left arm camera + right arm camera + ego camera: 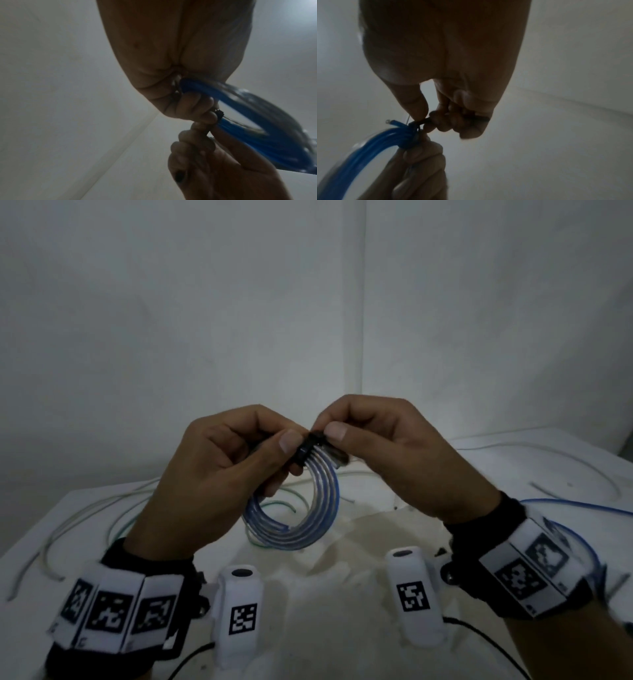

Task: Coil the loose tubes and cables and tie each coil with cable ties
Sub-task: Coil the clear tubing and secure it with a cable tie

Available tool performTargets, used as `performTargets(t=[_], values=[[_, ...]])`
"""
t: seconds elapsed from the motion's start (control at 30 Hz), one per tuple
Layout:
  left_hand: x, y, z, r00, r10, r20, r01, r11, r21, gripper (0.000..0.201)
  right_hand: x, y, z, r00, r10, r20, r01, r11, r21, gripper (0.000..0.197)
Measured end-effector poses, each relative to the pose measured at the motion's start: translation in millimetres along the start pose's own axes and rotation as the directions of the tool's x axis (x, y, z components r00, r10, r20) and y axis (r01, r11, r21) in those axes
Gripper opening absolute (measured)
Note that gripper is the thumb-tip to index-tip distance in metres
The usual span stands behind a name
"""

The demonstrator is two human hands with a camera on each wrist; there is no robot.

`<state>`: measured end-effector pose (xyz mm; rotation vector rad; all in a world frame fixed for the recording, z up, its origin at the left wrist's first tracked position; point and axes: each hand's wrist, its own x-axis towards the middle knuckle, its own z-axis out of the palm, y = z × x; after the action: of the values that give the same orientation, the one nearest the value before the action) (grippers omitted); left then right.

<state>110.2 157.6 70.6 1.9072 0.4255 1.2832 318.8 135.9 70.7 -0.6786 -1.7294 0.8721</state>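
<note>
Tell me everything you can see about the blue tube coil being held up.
The blue tube coil is translucent blue plastic tubing wound into several round loops, held in the air above the white table. A black cable tie wraps its top. The left hand grips the coil beside the tie; the right hand pinches the tie. One cut, hollow tube end sticks out near the tie.

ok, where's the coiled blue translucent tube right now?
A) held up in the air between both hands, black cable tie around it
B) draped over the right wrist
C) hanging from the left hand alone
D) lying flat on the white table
A: the coiled blue translucent tube hangs above the white table, with the left hand and right hand both pinching at the black cable tie wrapped around it.
</note>
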Motion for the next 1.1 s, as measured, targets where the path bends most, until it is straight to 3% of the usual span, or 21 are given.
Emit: performTargets(t=[0.13, 0.27, 0.33, 0.43, 0.57, 0.63, 0.67, 0.73, 0.77, 0.83, 0.87, 0.93, 1.1], values=[[-0.4, 6.7, 3.8, 0.997, 0.074, -0.019, -0.074, 0.997, 0.0, 0.014, -1.1, 0.3, 8.1, 0.978, 0.168, 0.12, -0.203, 0.895, 0.397, 0.021], [-0.5, 11.8, 10.2, 0.988, 0.135, -0.075, -0.136, 0.991, -0.005, 0.013, -2.5, 5.3, 15.3, 0.939, 0.196, 0.282, -0.332, 0.728, 0.6, 0.045], [-0.6, 13.3, 10.8, 0.981, 0.158, -0.108, -0.157, 0.987, 0.023, 0.015, -2.8, 8.9, 21.3, 0.928, 0.185, 0.324, -0.362, 0.657, 0.662, 0.052], [-0.3, 12.9, 10.8, 0.965, 0.214, -0.151, -0.199, 0.974, 0.113, 0.016, -4.1, 14.6, 28.3, 0.924, 0.153, 0.351, -0.367, 0.614, 0.699, 0.041], [2.2, 7.3, 17.8, 0.933, 0.302, -0.195, -0.251, 0.936, 0.249, 0.015, -3.1, 8.3, 30.9, 0.942, 0.135, 0.307, -0.321, 0.631, 0.706, 0.028], [3.9, -2.9, 17.0, 0.939, 0.269, -0.213, -0.204, 0.937, 0.284, 0.019, -0.3, 6.6, 27.7, 0.962, 0.131, 0.24, -0.26, 0.703, 0.662, 0.012], [4.8, -8.1, 15.1, 0.942, 0.239, -0.235, -0.161, 0.937, 0.309, 0.022, 0.6, 7.2, 24.7, 0.975, 0.153, 0.159, -0.218, 0.781, 0.586, 0.023], [5.6, -13.1, 9.2, 0.939, 0.156, -0.308, -0.042, 0.937, 0.347, 0.03, 2.1, 11.0, 17.9, 0.992, 0.126, -0.004, -0.119, 0.949, 0.291, 0.027], [5.9, -12.8, 5.9, 0.946, 0.079, -0.315, 0.028, 0.946, 0.322, 0.038, 2.7, 11.9, 16.3, 0.995, 0.082, -0.062, -0.074, 0.99, 0.122, 0.025], [5.4, -8.5, 0.7, 0.974, -0.114, -0.196, 0.165, 0.95, 0.265, 0.05, 3.5, 15.6, 16.2, 0.994, -0.001, -0.112, -0.01, 0.995, -0.102, 0.022], [5.0, -5.9, -0.7, 0.978, -0.179, -0.11, 0.202, 0.944, 0.261, 0.047, 3.9, 16.7, 17.3, 0.992, -0.032, -0.119, 0.014, 0.989, -0.149, 0.02], [3.8, -2.7, -1.8, 0.979, -0.203, -0.024, 0.203, 0.947, 0.247, 0.033, 4.2, 17.9, 21.1, 0.991, -0.08, -0.111, 0.056, 0.977, -0.208, 0.018], [-5.1, -2.6, -9.3, 0.986, -0.151, -0.064, 0.156, 0.985, 0.073, 0.014, 1.5, 13.9, 24.1, 0.988, -0.106, -0.112, 0.076, 0.966, -0.247, 0.017]])
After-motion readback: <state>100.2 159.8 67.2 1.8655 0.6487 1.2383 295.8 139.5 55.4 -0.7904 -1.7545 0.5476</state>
